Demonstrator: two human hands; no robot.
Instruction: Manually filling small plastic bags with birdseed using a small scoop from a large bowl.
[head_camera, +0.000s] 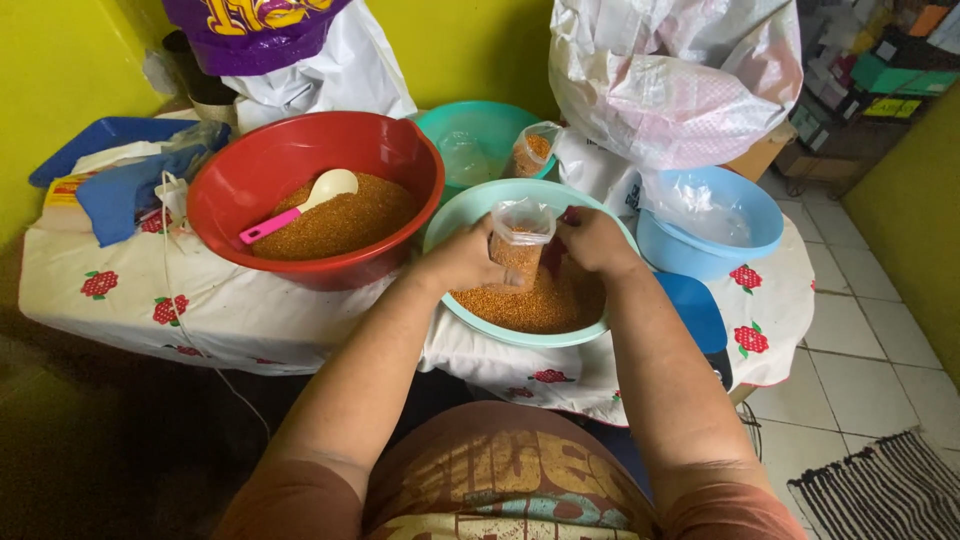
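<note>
Head view, looking down over a table (250, 310) draped in white cloth with red flower prints. Left hand (465, 258) wrapped around a small clear plastic bag (519, 240) part-filled with orange-brown grain, fingers closed on its side. Right hand (592, 240) just beside the bag on the other side, touching it, dipped into the grain — whether the fingers are closed or spread, cannot tell. Bag held upright, mouth open at the top, directly over a light green bowl (455, 215) with a bed of the same grain (540, 305) in its bottom.

To the left, touching the green bowl, a big red basin (230, 195) with more grain and a cream scoop with a pink handle (300, 205) lying on top. Behind, a teal bowl (490, 118) holding another small filled bag (535, 150). To the right, a light blue bowl (745, 225) with clear plastic inside, under a large white sack (670, 80). Far left, a blue tray (95, 140) and a folded blue cloth (125, 195). Yellow walls behind — tiled floor and a striped rug (885, 490) at lower right.
</note>
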